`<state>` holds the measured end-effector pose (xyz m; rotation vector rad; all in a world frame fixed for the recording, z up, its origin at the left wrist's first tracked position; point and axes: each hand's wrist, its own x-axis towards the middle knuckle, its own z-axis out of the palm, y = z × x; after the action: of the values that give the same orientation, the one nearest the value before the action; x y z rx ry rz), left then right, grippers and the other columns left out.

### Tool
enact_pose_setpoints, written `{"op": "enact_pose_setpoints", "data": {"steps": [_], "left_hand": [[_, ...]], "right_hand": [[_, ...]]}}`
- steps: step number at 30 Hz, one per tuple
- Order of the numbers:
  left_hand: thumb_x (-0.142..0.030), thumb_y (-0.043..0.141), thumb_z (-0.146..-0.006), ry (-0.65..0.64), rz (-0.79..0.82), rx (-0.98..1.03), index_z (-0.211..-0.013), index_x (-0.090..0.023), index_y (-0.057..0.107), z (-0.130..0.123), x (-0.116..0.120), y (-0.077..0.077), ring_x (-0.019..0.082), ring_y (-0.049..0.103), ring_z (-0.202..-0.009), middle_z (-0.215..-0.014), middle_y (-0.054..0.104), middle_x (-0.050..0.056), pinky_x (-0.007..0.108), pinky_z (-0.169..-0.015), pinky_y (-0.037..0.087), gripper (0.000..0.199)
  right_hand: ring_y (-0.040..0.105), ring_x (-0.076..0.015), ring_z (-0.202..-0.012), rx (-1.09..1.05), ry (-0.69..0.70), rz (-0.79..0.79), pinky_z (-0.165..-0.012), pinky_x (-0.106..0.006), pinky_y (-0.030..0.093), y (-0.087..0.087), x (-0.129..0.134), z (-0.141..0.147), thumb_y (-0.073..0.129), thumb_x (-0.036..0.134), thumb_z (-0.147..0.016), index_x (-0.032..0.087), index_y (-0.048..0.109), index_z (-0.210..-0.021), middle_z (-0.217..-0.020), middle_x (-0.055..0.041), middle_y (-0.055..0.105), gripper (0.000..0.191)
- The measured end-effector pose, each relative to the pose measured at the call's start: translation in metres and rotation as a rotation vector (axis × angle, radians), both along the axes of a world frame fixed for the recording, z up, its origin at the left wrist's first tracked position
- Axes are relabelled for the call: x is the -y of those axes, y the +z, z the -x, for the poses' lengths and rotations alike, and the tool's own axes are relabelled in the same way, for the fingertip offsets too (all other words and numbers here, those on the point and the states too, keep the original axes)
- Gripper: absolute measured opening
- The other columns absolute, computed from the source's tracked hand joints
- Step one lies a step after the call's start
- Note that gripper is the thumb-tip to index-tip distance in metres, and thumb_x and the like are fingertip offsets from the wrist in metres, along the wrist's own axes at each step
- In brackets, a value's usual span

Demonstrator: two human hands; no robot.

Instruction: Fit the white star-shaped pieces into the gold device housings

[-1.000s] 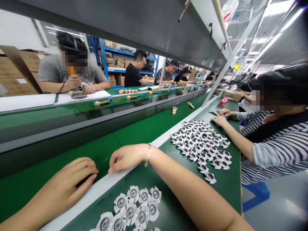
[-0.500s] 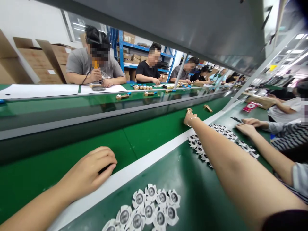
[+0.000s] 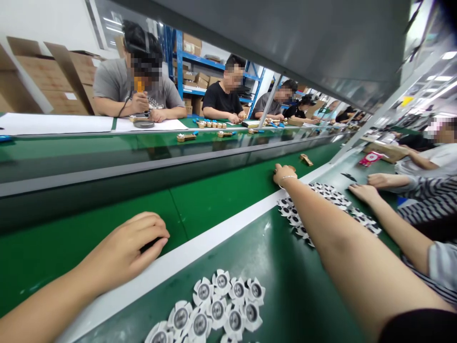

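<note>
My right hand (image 3: 284, 175), with a thin bracelet at the wrist, reaches far across to the green belt (image 3: 221, 190). Its fingers are closed round a tan part (image 3: 292, 168), mostly hidden by the hand. Just beyond lies another tan part (image 3: 306, 159), handle-shaped with a rounded head. My left hand (image 3: 143, 243) rests palm down at the near side of the belt, fingers curled and thumb near the fingertips; nothing shows in it. Several white fan blade wheels (image 3: 217, 309) lie on the green table in front of me, and more fan wheels (image 3: 330, 193) lie beside my right forearm.
A white strip (image 3: 228, 228) edges the belt. A grey overhead panel (image 3: 285, 43) and a slanting post (image 3: 371, 119) stand above. Co-workers sit opposite; one holds an orange tool (image 3: 140, 85). At right, a co-worker's hands (image 3: 367, 190) rest near a dark thin piece (image 3: 349, 177).
My right hand has turned slightly, and the tan part at it now shows to the right of the fingers instead of above them. My left hand stays curled; the view has shifted slightly.
</note>
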<state>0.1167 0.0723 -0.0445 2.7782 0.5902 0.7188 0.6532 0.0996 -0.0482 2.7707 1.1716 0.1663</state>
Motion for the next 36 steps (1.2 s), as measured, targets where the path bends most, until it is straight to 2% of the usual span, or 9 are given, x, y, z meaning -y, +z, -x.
{"op": "enact_pose_setpoints", "data": {"steps": [6,14,18,22,26,28,30,34,36], "left_hand": [[-0.022,0.048,-0.092,-0.025,0.013,-0.11,-0.093,-0.022,0.065,0.003,-0.004,-0.002,0.02,0.056,-0.099,-0.094,0.063,0.005,0.03,-0.085,0.047,0.017],[-0.021,0.05,-0.091,-0.032,0.014,-0.089,-0.095,-0.022,0.064,0.005,-0.005,-0.007,0.019,0.055,-0.1,-0.097,0.062,0.005,0.03,-0.087,0.045,0.014],[-0.021,0.049,-0.091,-0.033,0.041,-0.086,-0.096,-0.021,0.066,0.006,-0.006,-0.007,0.019,0.056,-0.098,-0.096,0.063,0.006,0.031,-0.086,0.046,0.018],[-0.027,0.052,-0.09,-0.004,0.142,0.011,-0.094,-0.022,0.069,0.0,0.002,0.007,0.021,0.059,-0.098,-0.096,0.066,0.006,0.032,-0.086,0.048,0.019],[-0.05,0.054,-0.089,0.055,0.727,0.081,-0.106,-0.027,0.07,-0.014,0.035,0.035,0.025,0.063,-0.102,-0.112,0.068,0.006,0.034,-0.084,0.053,0.033],[-0.062,0.046,-0.089,-0.063,1.152,0.117,-0.121,-0.029,0.063,-0.023,0.058,0.046,0.026,0.061,-0.11,-0.123,0.063,0.008,0.036,-0.084,0.054,0.049],[-0.068,0.041,-0.088,-0.18,1.481,0.283,-0.125,-0.028,0.058,-0.031,0.077,0.052,0.026,0.059,-0.114,-0.124,0.062,0.01,0.037,-0.086,0.054,0.057],[-0.052,0.052,-0.091,-0.028,1.72,0.777,-0.099,-0.019,0.062,-0.041,0.086,0.049,0.016,0.065,-0.082,-0.093,0.064,0.007,0.029,-0.073,0.054,0.035],[-0.038,0.06,-0.088,0.112,1.703,0.915,-0.088,-0.017,0.059,-0.042,0.077,0.042,0.012,0.061,-0.069,-0.081,0.061,0.004,0.025,-0.065,0.052,0.021]], "right_hand": [[0.054,-0.0242,-0.112,0.012,-0.034,0.085,-0.092,-0.044,0.05,0.005,-0.004,0.002,0.058,0.032,-0.096,0.014,0.052,-0.128,-0.129,-0.0116,0.05,0.037],[0.059,-0.0207,-0.102,0.031,0.166,0.137,-0.089,-0.039,0.051,0.024,0.0,0.017,0.06,0.032,-0.095,0.011,0.059,-0.116,-0.115,-0.0102,0.058,0.03],[0.059,-0.0199,-0.098,0.073,0.298,-0.017,-0.088,-0.039,0.05,0.048,0.013,0.055,0.06,0.03,-0.094,0.01,0.06,-0.111,-0.108,-0.0088,0.06,0.026],[0.061,-0.0209,-0.094,0.094,0.475,-0.288,-0.085,-0.03,0.046,0.072,0.053,0.13,0.061,0.023,-0.089,0.012,0.059,-0.108,-0.098,-0.0104,0.064,0.022],[0.063,-0.017,-0.09,0.033,0.657,-0.545,-0.084,-0.023,0.045,0.084,0.118,0.234,0.056,0.031,-0.09,0.019,0.054,-0.115,-0.106,-0.0055,0.066,0.028],[0.064,-0.0155,-0.088,-0.128,0.831,-0.803,-0.08,-0.022,0.046,0.086,0.148,0.285,0.058,0.028,-0.087,0.021,0.058,-0.109,-0.105,-0.0022,0.067,0.023],[0.064,-0.0146,-0.095,-0.235,0.984,-0.877,-0.091,-0.023,0.045,0.084,0.171,0.326,0.06,0.025,-0.085,0.021,0.06,-0.105,-0.106,0.0,0.068,0.02],[0.05,-0.0212,-0.125,-0.407,1.118,-0.684,-0.118,-0.042,0.015,0.074,0.192,0.354,0.064,0.021,-0.082,0.025,0.062,-0.109,-0.115,0.0027,0.066,0.027],[0.052,-0.0216,-0.122,-0.592,1.029,-0.611,-0.117,-0.046,0.018,0.068,0.193,0.342,0.065,0.024,-0.083,0.027,0.06,-0.116,-0.117,0.0022,0.065,0.033]]}}
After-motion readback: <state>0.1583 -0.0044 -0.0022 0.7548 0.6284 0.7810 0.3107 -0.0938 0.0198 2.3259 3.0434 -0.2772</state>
